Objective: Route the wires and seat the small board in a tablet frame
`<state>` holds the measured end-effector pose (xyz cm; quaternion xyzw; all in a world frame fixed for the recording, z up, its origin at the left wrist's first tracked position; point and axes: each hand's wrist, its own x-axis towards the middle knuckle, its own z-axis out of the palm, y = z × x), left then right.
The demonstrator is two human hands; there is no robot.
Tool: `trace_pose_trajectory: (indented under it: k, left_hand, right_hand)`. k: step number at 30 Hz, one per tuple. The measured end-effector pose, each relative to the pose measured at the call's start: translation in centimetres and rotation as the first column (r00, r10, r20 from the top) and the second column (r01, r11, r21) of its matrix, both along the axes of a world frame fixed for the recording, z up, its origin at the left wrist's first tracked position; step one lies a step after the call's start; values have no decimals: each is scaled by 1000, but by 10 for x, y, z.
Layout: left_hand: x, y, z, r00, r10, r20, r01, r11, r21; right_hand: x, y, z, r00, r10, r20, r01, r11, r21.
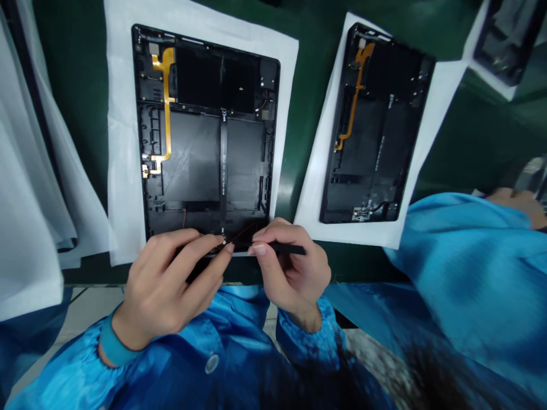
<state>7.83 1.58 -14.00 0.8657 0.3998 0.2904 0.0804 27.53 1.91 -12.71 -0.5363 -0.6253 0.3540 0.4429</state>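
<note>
An opened black tablet back housing with an orange flex cable lies on a white sheet in front of me. My left hand is at the housing's near edge, its thumb and forefinger pinched together at a small part by a thin red wire. My right hand is closed round a thin black tool, whose tip points left to that same spot. Both wrists wear blue sleeves.
A second opened tablet housing lies on its own white sheet to the right, on the green mat. Another person's blue sleeve and hand reach in at the right. White sheets are stacked on the left.
</note>
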Motion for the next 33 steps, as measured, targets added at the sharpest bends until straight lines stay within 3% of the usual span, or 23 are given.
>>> trace_pose_trajectory:
  k: [6, 17, 28, 33]
  left_hand:
    - [1, 1, -2, 998, -2, 66, -1, 998, 56]
    - [4, 4, 2, 999, 48, -19, -46, 995, 92]
    - [5, 1, 0, 997, 76, 12, -77, 996, 42]
    - [3, 1, -1, 998, 53, 21, -54, 998, 32]
  right_hand:
    - [-1, 1, -1, 1000, 2, 30, -2, 1000, -18]
    - [-1, 2, -1, 998, 22, 53, -22, 1000, 4]
    - [-5, 0, 1, 992, -49, 120, 46, 999, 27]
    - [-1, 1, -1, 997, -4, 74, 1, 999, 47]
